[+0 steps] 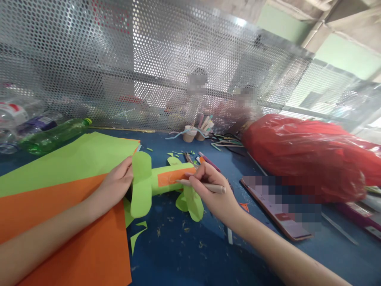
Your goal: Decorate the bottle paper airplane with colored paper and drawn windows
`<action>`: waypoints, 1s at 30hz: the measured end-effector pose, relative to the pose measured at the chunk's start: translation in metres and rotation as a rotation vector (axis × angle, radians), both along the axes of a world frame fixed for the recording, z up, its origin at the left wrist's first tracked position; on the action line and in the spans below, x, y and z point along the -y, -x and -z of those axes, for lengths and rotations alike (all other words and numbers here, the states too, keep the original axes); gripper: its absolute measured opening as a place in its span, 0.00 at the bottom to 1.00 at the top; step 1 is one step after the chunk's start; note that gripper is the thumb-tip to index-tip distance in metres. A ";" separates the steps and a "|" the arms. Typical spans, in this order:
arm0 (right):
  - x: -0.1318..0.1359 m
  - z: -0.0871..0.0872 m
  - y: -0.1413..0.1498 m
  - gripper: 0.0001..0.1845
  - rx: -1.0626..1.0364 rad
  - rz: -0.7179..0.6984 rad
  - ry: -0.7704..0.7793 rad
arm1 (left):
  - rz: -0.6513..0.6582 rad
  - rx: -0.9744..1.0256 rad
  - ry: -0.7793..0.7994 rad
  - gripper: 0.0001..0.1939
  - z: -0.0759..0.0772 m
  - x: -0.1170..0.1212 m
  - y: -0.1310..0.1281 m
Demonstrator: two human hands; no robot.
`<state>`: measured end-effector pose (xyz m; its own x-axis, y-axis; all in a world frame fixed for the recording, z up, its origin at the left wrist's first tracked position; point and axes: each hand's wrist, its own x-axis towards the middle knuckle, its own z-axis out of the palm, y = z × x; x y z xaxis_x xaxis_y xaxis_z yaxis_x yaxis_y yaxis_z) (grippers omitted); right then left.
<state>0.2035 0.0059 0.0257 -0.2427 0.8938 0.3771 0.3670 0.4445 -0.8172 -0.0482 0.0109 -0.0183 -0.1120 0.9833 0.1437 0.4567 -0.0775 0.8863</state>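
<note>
A blue table (178, 260) is carrying the work. Across its left part an orange paper sheet (98, 246) is lying, running out of frame. Just beside it is resting a green paper tube model (162, 190) with rounded flaps. The left hand (120, 178) is touching its big end flap; the right hand (214, 200), over the model's orange panel (178, 173), is pinching a white pen (214, 188) near a faint line (170, 178). Good marking is probably demanding a steadied tube and light pressure, since rolled paper may be denting easily. The left fingertips are hiding behind the flap, so I cannot tell whether they are clasping. The line's full shape is eluding me.
</note>
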 end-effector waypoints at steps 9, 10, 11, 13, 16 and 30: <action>0.000 -0.002 0.002 0.15 -0.067 0.017 0.003 | -0.010 0.001 -0.004 0.16 0.002 0.001 0.000; 0.000 -0.003 0.002 0.15 -0.064 0.024 0.002 | -0.009 0.003 -0.007 0.15 0.001 0.001 0.000; 0.000 -0.003 0.003 0.15 -0.061 0.028 0.003 | -0.007 0.004 -0.009 0.15 0.001 0.001 -0.001; -0.001 -0.002 0.003 0.15 -0.051 0.028 0.007 | -0.004 0.007 -0.014 0.15 0.000 0.001 -0.001; -0.003 0.001 0.003 0.14 -0.030 0.025 -0.019 | -0.003 0.009 -0.016 0.15 -0.001 0.002 -0.001; -0.011 -0.006 -0.008 0.15 -0.169 0.059 0.016 | -0.004 0.009 -0.019 0.14 0.002 0.001 0.000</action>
<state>0.2114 0.0173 0.0314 -0.1236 0.9109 0.3937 0.2489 0.4125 -0.8763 -0.0485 0.0103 -0.0206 -0.1171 0.9799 0.1616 0.4489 -0.0929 0.8888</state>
